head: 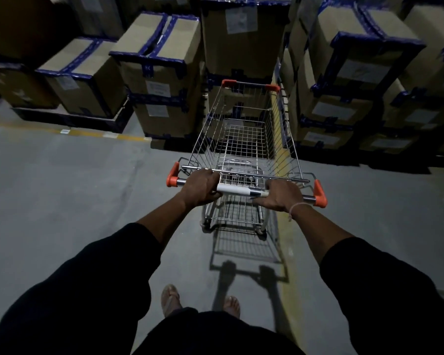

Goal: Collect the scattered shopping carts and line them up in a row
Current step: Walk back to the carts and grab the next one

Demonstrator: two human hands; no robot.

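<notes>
A wire shopping cart [244, 134] with orange corner caps stands straight ahead of me on the grey floor, its basket empty. My left hand [200, 188] grips the left part of its handle bar [239, 190]. My right hand [282, 196] grips the right part of the same bar, with a thin band around the wrist. The cart's front end is close to a wall of stacked boxes. No other cart shows in view.
Stacks of cardboard boxes with blue tape [162, 73] fill the whole far side, some on dark pallets [69, 119]. A yellow floor line [92, 133] runs along their base and another yellow floor line [283, 252] passes under the cart's right side. Open concrete floor [62, 188] lies to the left.
</notes>
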